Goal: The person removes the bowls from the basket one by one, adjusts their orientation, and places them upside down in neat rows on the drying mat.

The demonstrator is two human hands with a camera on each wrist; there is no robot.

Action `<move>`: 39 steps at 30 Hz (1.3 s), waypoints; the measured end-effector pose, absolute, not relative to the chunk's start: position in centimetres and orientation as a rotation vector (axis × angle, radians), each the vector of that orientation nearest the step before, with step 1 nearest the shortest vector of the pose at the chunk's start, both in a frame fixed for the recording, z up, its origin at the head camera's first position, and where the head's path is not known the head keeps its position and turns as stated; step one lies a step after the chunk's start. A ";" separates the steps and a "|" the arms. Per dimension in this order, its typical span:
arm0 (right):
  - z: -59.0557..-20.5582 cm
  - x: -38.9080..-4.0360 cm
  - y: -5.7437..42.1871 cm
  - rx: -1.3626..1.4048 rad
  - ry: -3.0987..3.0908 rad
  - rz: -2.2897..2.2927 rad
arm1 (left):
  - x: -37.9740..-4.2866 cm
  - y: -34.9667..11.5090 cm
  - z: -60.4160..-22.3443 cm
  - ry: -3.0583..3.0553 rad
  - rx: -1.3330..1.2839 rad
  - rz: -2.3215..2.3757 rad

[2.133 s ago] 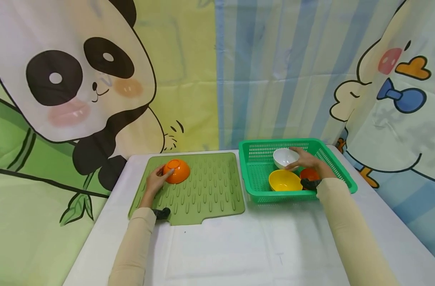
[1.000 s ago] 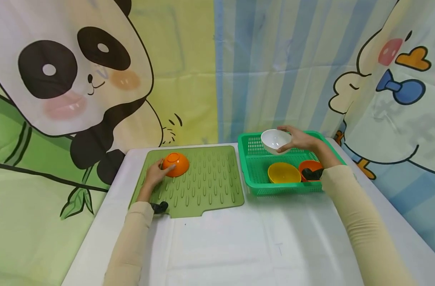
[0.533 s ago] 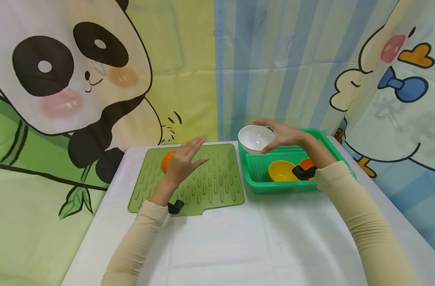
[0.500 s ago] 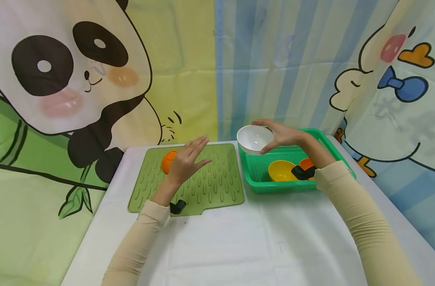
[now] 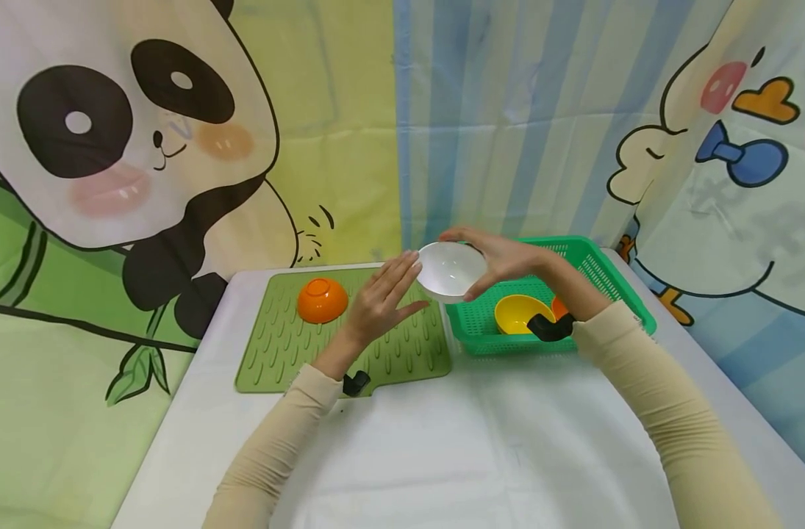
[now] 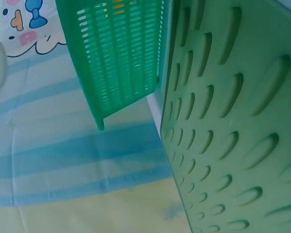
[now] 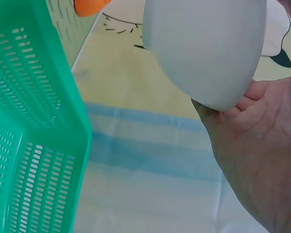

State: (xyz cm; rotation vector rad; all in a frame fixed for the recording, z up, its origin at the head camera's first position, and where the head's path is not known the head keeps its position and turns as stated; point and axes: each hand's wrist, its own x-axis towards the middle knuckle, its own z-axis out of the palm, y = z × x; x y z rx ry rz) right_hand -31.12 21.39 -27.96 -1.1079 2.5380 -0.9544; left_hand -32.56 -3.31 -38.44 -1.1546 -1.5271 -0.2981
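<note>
My right hand (image 5: 501, 261) grips a white bowl (image 5: 451, 270) by its rim, thumb below and fingers above. The bowl is held tilted in the air, between the basket and the mat, its inside facing the head camera. In the right wrist view, the outside of the white bowl (image 7: 208, 43) shows beside my palm (image 7: 266, 141). My left hand (image 5: 381, 300) is raised over the mat with straight fingers. Its fingertips are at the bowl's left rim; whether they touch is unclear. An orange bowl (image 5: 322, 300) rests upside down on the green mat (image 5: 276, 345).
A green perforated basket (image 5: 495, 344) stands on the white table (image 5: 435, 448), right of the mat. Inside sit a yellow bowl (image 5: 517, 312) and an orange-red bowl (image 5: 559, 307), the latter partly hidden by the right wrist. A printed curtain (image 5: 455, 132) hangs behind the table.
My right hand has lifted the white bowl out of the basket and carried it left. My left hand has let go of the orange bowl and moved right, towards the white bowl.
</note>
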 end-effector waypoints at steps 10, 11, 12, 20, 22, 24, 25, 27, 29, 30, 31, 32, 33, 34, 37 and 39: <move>-26.5 -28.9 19.4 -1.120 2.513 -0.923 | -32.8 -3.2 -39.4 -1.504 -1.177 -0.353; -26.5 -28.9 19.3 -1.120 2.510 -0.925 | -32.7 -3.2 -39.4 -1.502 -1.176 -0.356; -26.5 -28.8 19.2 -1.123 2.506 -0.927 | -32.7 -3.2 -39.4 -1.498 -1.174 -0.362; -26.4 -28.5 18.9 -1.143 2.498 -0.929 | -32.5 -3.2 -39.5 -1.470 -1.170 -0.380; -26.7 -28.7 19.0 -1.144 2.495 -0.941 | -32.5 -3.3 -39.6 -1.471 -1.177 -0.387; -27.2 -29.0 19.1 -1.147 2.487 -0.959 | -32.5 -3.4 -39.6 -1.474 -1.182 -0.393; -27.5 -29.2 19.2 -1.151 2.484 -0.969 | -32.5 -3.5 -39.6 -1.477 -1.187 -0.397; -28.1 -29.6 19.5 -1.158 2.478 -0.985 | -32.4 -3.6 -39.5 -1.482 -1.191 -0.396; -28.7 -29.9 19.7 -1.172 2.463 -1.012 | -32.3 -3.8 -39.4 -1.490 -1.192 -0.385; -29.0 -30.1 19.9 -1.182 2.453 -1.029 | -32.2 -3.9 -39.3 -1.494 -1.193 -0.381; -29.2 -30.1 20.0 -1.190 2.433 -1.052 | -32.1 -4.0 -39.2 -1.499 -1.195 -0.379; -29.4 -30.1 20.0 -1.197 2.411 -1.076 | -32.0 -4.0 -39.0 -1.504 -1.195 -0.378; -29.5 -30.0 20.1 -1.203 2.389 -1.099 | -31.9 -4.1 -38.9 -1.509 -1.193 -0.377; -29.6 -30.0 20.1 -1.206 2.370 -1.124 | -31.7 -4.1 -38.7 -1.516 -1.193 -0.377; -29.7 -29.7 20.2 -1.224 2.344 -1.190 | -31.2 -4.3 -38.0 -1.545 -1.205 -0.389; -29.6 -29.5 20.3 -1.258 2.354 -1.237 | -30.9 -4.4 -37.5 -1.575 -1.218 -0.401</move>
